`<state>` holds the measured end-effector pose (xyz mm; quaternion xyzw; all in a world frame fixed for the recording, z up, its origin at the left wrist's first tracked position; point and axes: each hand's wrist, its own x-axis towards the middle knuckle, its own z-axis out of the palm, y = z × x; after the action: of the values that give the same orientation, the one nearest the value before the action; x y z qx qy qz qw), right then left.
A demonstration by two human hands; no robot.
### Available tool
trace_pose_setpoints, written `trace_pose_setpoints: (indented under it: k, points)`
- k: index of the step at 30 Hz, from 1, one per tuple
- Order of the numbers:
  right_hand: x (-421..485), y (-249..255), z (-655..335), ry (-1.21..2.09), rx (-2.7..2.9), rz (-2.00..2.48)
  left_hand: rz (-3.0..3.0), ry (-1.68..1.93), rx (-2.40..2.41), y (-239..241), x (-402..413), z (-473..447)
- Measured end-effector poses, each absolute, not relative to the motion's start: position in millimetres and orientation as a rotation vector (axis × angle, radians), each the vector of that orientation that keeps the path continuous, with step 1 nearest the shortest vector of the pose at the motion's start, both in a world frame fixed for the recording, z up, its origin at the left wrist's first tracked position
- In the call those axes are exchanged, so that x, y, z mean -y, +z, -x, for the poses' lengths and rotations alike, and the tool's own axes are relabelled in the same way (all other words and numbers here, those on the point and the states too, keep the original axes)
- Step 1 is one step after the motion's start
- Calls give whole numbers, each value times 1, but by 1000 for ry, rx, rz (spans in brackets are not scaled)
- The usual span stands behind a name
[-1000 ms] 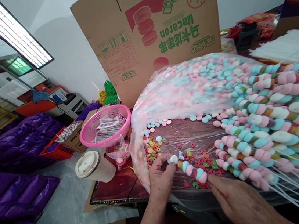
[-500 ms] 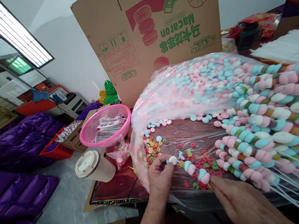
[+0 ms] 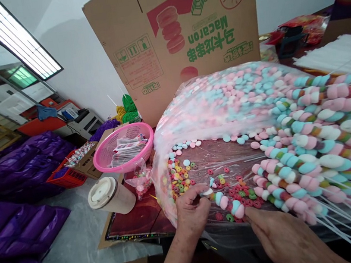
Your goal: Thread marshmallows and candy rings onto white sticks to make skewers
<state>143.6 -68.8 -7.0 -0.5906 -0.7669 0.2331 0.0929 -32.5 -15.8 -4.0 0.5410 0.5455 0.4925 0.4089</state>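
Observation:
My left hand [image 3: 190, 211] pinches a white candy piece at the tip of a candy skewer [image 3: 225, 203]. The skewer carries blue, pink and white round candies. My right hand [image 3: 283, 238] grips its lower end, fingers closed beside a pink candy. Under both hands lie small colourful ring candies [image 3: 182, 179] on clear plastic sheeting. A heap of finished skewers [image 3: 315, 146] lies to the right, with their white sticks pointing toward the lower right.
A large bag of pink and blue candies [image 3: 223, 98] bulges behind the skewers. A Macaron cardboard box [image 3: 178, 35] stands at the back. A pink basket [image 3: 125, 147] and a lidded paper cup [image 3: 109, 196] sit at the left. Purple bags [image 3: 17, 214] cover the floor.
My left hand has slid the white piece down the skewer toward the other candies. The skewer has shifted slightly lower and toward me.

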Motion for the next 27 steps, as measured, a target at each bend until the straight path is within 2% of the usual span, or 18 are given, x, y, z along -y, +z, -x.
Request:
trace_pose_setpoints:
  k: [5, 12, 17, 27]
  points:
    - [67, -15, -137, 699, 2177, 1704, -1399, 1367, -1380, -2, 19, 24]
    - [63, -9, -145, 873, 1982, 1432, -738, 1234, -988, 23, 16, 32]
    - [64, -8, -146, 927, 1956, 1391, -549, 1178, -943, 29, 13, 35]
    - [63, -6, -157, 716, 2157, 1500, -667, 1194, -1021, 34, 17, 30]
